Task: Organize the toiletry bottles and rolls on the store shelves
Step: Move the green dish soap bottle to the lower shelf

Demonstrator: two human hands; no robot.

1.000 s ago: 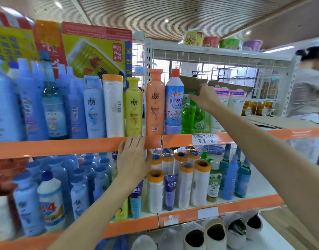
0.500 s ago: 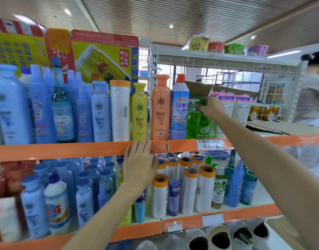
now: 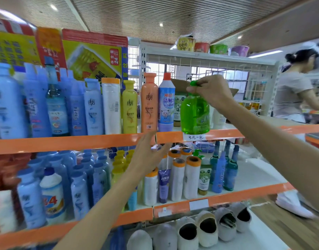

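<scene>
My right hand (image 3: 212, 92) grips the pump top of a green liquid bottle (image 3: 195, 112) and holds it in front of the upper shelf's orange edge (image 3: 65, 142), beside a blue-and-white cleaner bottle (image 3: 166, 103). My left hand (image 3: 149, 156) hovers open, fingers spread, just below that edge, touching nothing. An orange bottle (image 3: 149, 103), a yellow bottle (image 3: 130, 107) and a white roll with an orange cap (image 3: 111, 105) stand in a row on the upper shelf. Several orange-capped white rolls (image 3: 192, 177) stand on the lower shelf.
Blue bottles (image 3: 93, 107) crowd the upper and lower left. Dark blue-green bottles (image 3: 230, 170) stand at lower right beside bare white shelf (image 3: 254, 174). Slippers (image 3: 207, 228) lie on the bottom shelf. A person (image 3: 295, 94) stands at the right behind a white wire rack (image 3: 209, 62).
My right hand has lifted the green bottle off the upper shelf and drawn it forward. My left hand has come off the orange shelf edge and opened below it.
</scene>
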